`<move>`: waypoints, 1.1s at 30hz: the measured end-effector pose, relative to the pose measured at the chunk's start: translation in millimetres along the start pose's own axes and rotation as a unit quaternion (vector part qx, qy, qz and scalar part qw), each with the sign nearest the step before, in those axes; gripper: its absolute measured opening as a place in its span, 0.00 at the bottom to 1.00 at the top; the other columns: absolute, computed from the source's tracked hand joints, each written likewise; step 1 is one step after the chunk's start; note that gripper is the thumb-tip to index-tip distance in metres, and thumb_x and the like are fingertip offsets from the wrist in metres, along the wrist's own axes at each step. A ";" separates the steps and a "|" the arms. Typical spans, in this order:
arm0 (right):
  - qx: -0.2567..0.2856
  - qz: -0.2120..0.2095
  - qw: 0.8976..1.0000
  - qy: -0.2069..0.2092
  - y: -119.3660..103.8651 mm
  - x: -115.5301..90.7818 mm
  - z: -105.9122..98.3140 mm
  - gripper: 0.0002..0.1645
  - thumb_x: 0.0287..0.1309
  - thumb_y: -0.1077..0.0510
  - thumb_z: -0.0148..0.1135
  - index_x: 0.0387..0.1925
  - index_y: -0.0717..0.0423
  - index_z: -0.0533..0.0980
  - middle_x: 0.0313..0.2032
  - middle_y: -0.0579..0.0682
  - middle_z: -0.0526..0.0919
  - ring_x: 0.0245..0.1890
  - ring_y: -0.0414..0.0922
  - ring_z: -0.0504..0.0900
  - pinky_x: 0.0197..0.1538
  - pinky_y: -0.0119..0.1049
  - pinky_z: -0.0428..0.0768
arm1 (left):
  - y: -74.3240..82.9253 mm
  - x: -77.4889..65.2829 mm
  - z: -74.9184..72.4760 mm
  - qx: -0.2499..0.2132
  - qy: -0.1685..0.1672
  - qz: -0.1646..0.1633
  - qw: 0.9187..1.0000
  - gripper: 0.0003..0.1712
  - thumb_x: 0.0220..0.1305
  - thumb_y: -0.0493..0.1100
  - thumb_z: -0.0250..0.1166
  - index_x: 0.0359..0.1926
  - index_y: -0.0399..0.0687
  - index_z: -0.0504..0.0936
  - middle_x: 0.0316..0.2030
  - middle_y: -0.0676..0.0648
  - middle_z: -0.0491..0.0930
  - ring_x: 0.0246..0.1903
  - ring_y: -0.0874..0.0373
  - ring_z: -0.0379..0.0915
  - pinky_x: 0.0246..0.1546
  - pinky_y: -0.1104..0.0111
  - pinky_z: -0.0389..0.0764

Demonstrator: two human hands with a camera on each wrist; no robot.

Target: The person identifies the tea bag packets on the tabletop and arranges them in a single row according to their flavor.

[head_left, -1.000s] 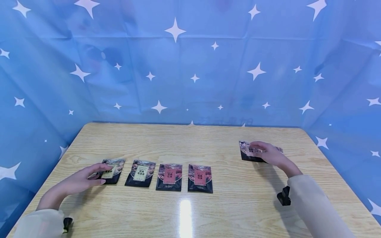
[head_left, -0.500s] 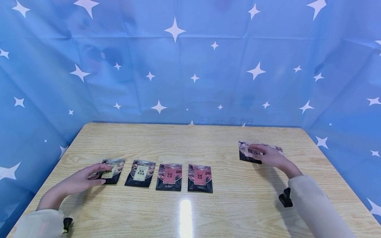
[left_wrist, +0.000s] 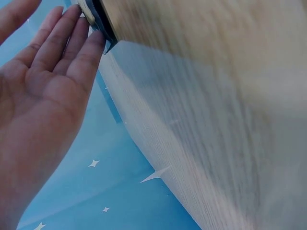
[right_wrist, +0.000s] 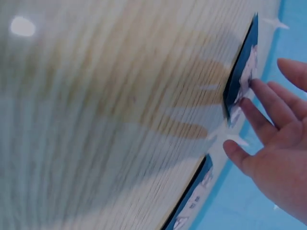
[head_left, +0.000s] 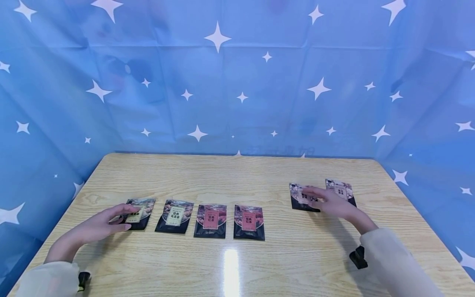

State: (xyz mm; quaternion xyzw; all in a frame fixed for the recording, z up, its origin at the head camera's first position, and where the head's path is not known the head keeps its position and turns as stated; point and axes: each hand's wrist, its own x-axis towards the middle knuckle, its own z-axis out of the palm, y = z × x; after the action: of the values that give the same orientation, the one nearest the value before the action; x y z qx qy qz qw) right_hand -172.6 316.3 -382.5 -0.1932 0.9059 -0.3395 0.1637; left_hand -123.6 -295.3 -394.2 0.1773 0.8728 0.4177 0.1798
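My left hand (head_left: 94,225) rests its fingertips on a dark tea packet with a yellow-green label (head_left: 146,207) at the left end of a row. In the left wrist view its fingers are straight and meet the packet's edge (left_wrist: 98,21). Toward the far right, the fingertips of my right hand (head_left: 334,203) touch a tea packet with a pale pink label (head_left: 295,197), lying flat on the wood. The right wrist view has these fingers extended, lightly bent, against that packet (right_wrist: 241,72). A second pale pink packet (head_left: 343,188) lies just beyond the right hand.
Between the hands lie a green-labelled tea packet (head_left: 175,216) and two red-labelled ones, the nearer left (head_left: 210,221) and the right (head_left: 249,222). All sit on a wooden table (head_left: 185,264). A blue star-patterned cloth (head_left: 259,82) hangs behind and at both sides.
My right hand has slid the pale pink packet left and a little nearer, parting it from the other pale pink packet, which now shows more fully. The left hand stays put.
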 end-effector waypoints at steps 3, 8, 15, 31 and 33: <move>0.015 0.000 1.000 -0.008 -3.3 -2.3 6.2 0.29 0.66 0.59 0.50 0.64 0.67 0.59 0.64 0.69 0.53 0.63 0.66 0.51 0.56 0.60 0.63 | 0.0 -0.2 -0.2 -0.005 -0.003 0.000 1.000 0.27 0.63 0.40 0.58 0.60 0.33 0.63 0.60 0.27 0.58 0.57 0.28 0.52 0.47 0.39 0.64; 0.024 -0.003 1.000 -0.011 -6.7 -5.1 18.4 0.29 0.65 0.58 0.51 0.64 0.64 0.60 0.65 0.68 0.53 0.65 0.64 0.49 0.56 0.59 0.63 | 0.4 -0.5 -0.2 -0.007 -0.005 -0.001 1.000 0.27 0.63 0.39 0.58 0.60 0.33 0.63 0.59 0.26 0.57 0.57 0.28 0.52 0.46 0.40 0.65; 0.030 -0.019 0.999 -0.023 -19.7 -11.0 29.5 0.28 0.65 0.59 0.51 0.65 0.61 0.60 0.64 0.65 0.58 0.63 0.63 0.55 0.56 0.58 0.65 | 0.6 -0.6 -1.1 -0.007 -0.003 -0.001 1.000 0.27 0.63 0.41 0.58 0.60 0.34 0.63 0.59 0.27 0.58 0.57 0.28 0.51 0.47 0.39 0.64; 0.022 -0.038 0.998 -0.037 -43.0 -21.5 47.7 0.29 0.64 0.59 0.52 0.64 0.60 0.61 0.62 0.65 0.62 0.61 0.62 0.60 0.55 0.57 0.66 | 1.3 0.7 -1.8 0.005 -0.011 0.007 1.000 0.27 0.64 0.40 0.57 0.61 0.32 0.62 0.59 0.26 0.58 0.58 0.27 0.51 0.46 0.39 0.65; 0.015 -0.051 0.998 -0.036 -44.1 -22.2 49.7 0.28 0.64 0.59 0.52 0.64 0.60 0.61 0.61 0.64 0.63 0.60 0.62 0.61 0.55 0.57 0.66 | 1.6 0.6 -1.9 0.006 -0.011 0.008 1.000 0.27 0.64 0.40 0.57 0.60 0.31 0.62 0.59 0.26 0.58 0.57 0.27 0.51 0.46 0.39 0.65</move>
State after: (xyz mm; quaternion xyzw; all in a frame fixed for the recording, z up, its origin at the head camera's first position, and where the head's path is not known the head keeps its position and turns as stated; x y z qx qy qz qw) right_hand -121.5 268.5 -384.5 -0.2484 0.8833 -0.3537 0.1814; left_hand -124.7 -295.3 -391.9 0.1904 0.8715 0.4124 0.1850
